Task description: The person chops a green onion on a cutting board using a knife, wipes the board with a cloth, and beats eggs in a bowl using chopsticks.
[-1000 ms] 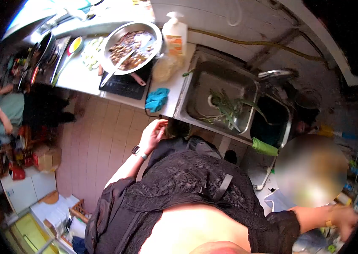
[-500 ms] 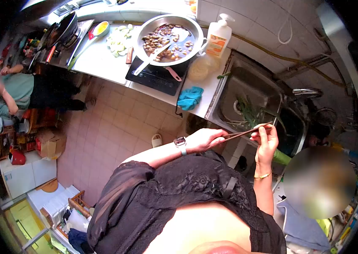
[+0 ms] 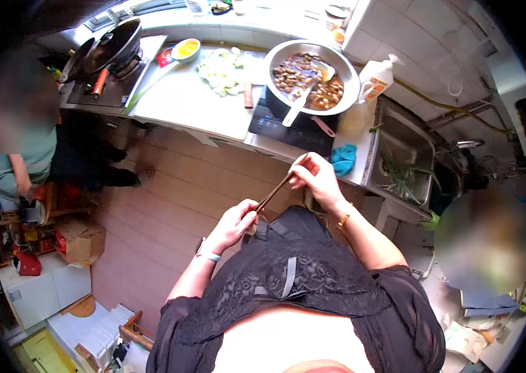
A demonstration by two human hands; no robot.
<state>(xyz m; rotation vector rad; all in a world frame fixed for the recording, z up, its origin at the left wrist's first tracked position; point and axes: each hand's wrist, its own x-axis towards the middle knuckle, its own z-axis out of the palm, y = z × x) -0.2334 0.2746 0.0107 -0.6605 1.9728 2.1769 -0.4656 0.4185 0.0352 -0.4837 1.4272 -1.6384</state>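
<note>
Chopsticks [image 3: 273,195], taken up but well apart from the filled pan [image 3: 350,78] at upper right, lie mid-frame, left hand [image 3: 230,225] gripping one end, right hand [image 3: 320,178] pinching the other, long axis slanting lower left to upper right, tip end unclear.

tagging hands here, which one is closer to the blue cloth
The right hand, at the upper end of the dark sticks; a gold-coloured bracelet rings its wrist. The left hand, with a pale wristband, is farther from the blue cloth.
</note>
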